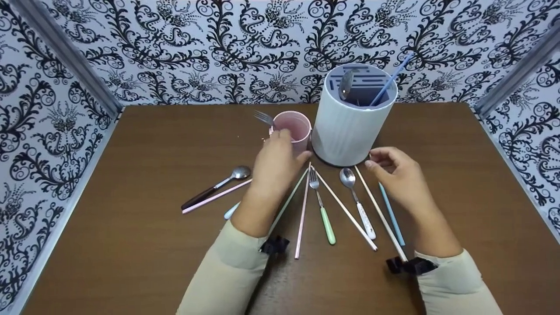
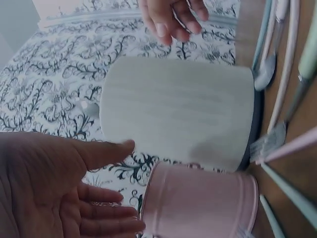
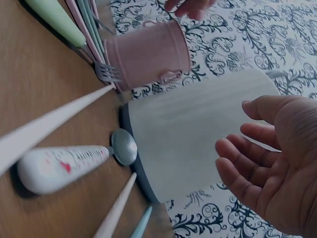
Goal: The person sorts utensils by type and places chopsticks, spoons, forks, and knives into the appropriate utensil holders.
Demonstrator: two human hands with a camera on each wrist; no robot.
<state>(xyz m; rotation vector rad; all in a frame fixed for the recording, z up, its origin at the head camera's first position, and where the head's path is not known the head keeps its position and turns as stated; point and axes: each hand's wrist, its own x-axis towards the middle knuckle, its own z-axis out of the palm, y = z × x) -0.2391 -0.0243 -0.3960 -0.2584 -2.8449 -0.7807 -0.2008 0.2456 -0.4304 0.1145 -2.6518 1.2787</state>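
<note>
My left hand (image 1: 276,164) reaches over the pink cup (image 1: 292,118), its fingertips right at the rim. A fork (image 1: 264,117) leans out of that cup with its tines up to the left. In the left wrist view the thumb stands apart from the nearly straight fingers, and nothing shows between them. Beside the tall white utensil holder (image 1: 350,127) is my right hand (image 1: 400,175), fingers loosely bent and holding nothing. A metal spoon (image 1: 345,84) and a blue stick (image 1: 393,78) stand in the holder's slotted top.
Fanned out on the wooden table (image 1: 131,262) lie a dark-handled spoon (image 1: 214,188), a green-handled fork (image 1: 323,214), a white-handled spoon (image 1: 361,210) and several pink, green, pale and blue sticks. My left forearm partly covers a light blue handle (image 1: 232,211). Patterned walls enclose the table's back and sides.
</note>
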